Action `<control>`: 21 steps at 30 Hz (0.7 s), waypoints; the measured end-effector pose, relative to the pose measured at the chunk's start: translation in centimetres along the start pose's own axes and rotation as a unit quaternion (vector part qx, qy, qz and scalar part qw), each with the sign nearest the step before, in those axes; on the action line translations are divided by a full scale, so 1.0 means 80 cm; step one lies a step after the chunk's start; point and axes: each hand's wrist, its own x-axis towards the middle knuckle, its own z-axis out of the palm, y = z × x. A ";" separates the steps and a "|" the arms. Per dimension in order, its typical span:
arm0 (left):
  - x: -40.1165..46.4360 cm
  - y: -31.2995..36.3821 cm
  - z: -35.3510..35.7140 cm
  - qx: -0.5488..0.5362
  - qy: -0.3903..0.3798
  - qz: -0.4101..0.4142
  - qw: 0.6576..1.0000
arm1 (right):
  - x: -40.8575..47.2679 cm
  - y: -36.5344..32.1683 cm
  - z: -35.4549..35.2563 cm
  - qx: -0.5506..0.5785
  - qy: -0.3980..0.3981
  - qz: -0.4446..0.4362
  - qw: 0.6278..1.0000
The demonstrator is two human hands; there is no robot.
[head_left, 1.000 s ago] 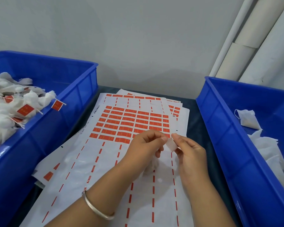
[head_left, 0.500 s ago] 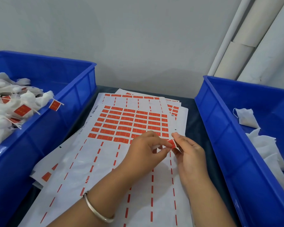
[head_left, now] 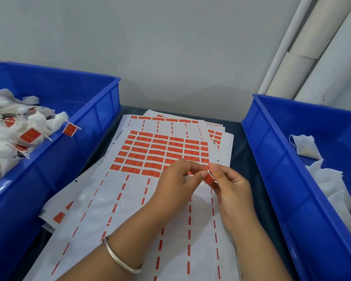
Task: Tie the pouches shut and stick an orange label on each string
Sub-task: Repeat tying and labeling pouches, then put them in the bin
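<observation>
I see the orange label (head_left: 209, 178) pinched between the fingertips of my left hand (head_left: 176, 182) and right hand (head_left: 231, 185), over the near part of the sticker sheets (head_left: 162, 153); the string and pouch it belongs to are hidden. It looks feather-light, floppy and tacky, so I'd hold it by its edges and press gently. Finished pouches (head_left: 18, 134) fill the left bin (head_left: 101, 102), untied ones (head_left: 304, 147) lie in the right bin (head_left: 276, 151).
</observation>
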 end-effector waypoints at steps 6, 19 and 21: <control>0.002 -0.001 -0.002 -0.004 0.018 -0.020 1.000 | 0.001 0.001 0.003 -0.016 -0.042 -0.025 0.999; 0.002 -0.005 0.001 0.067 0.003 -0.016 0.998 | 0.006 0.015 0.004 -0.031 -0.035 -0.021 0.999; 0.005 -0.004 -0.004 0.068 -0.007 -0.031 0.997 | 0.006 0.017 0.006 -0.024 -0.037 -0.009 0.999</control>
